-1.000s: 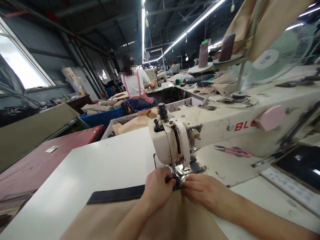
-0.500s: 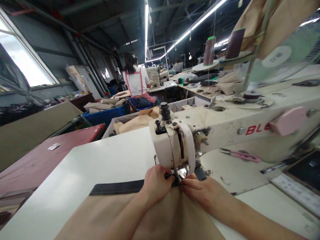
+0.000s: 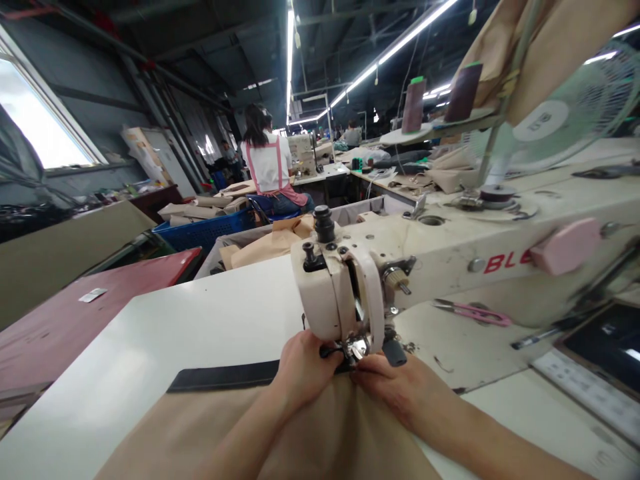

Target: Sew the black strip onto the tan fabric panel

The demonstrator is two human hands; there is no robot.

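Both hands, left (image 3: pixel 303 368) and right (image 3: pixel 395 387), pinch fingertips together.

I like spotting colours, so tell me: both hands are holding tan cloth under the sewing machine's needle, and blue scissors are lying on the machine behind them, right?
Nearly. The head view shows the scissors are pink, not blue. Both the left hand and right hand do hold the tan cloth at the sewing machine.

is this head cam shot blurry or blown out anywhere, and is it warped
Head view: the window at upper left is blown out white; the ceiling light strips glare; straight edges bow outward like a wide-angle lens; both hands, left hand and right hand, and the sewing machine look slightly soft.
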